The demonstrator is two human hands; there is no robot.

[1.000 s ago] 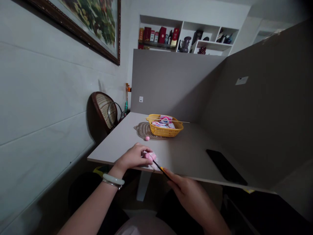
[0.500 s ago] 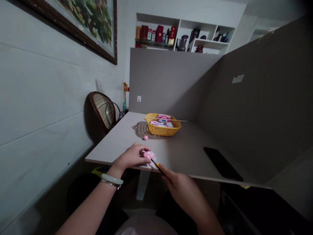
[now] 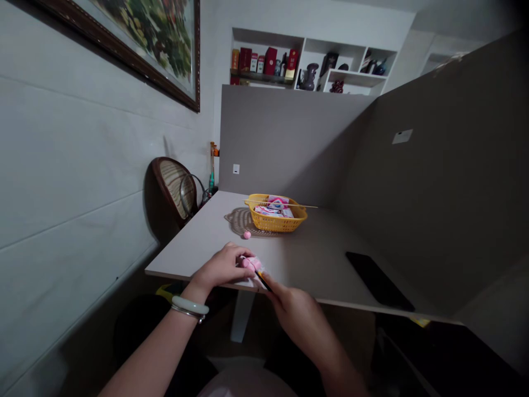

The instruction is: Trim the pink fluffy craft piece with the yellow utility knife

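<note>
At the table's near edge, my left hand (image 3: 223, 266) has its fingers and thumb closed round a pink lump (image 3: 250, 263), which looks soft. A crumpled whitish wrapper or sheet (image 3: 248, 282) lies beneath the lump. My right hand (image 3: 301, 314) grips a slim black and yellow tool (image 3: 263, 282), possibly a craft knife, its tip meeting the lump's right side. Whether the tip is in the lump or only against it, I cannot tell. Farther back on the table sits a small pink ball (image 3: 247, 235).
Behind the ball stands a yellow plastic basket (image 3: 276, 224) with pink and white packets (image 3: 278, 203); a thin stick (image 3: 312, 207) lies across it. A flat black object (image 3: 378, 280) rests on the right of the table. Grey panels (image 3: 285, 138) border the back and right.
My right hand has shifted slightly left and closer to the pink lump, with the tool nearer to it. My left hand keeps its hold. The whole view has tipped slightly.
</note>
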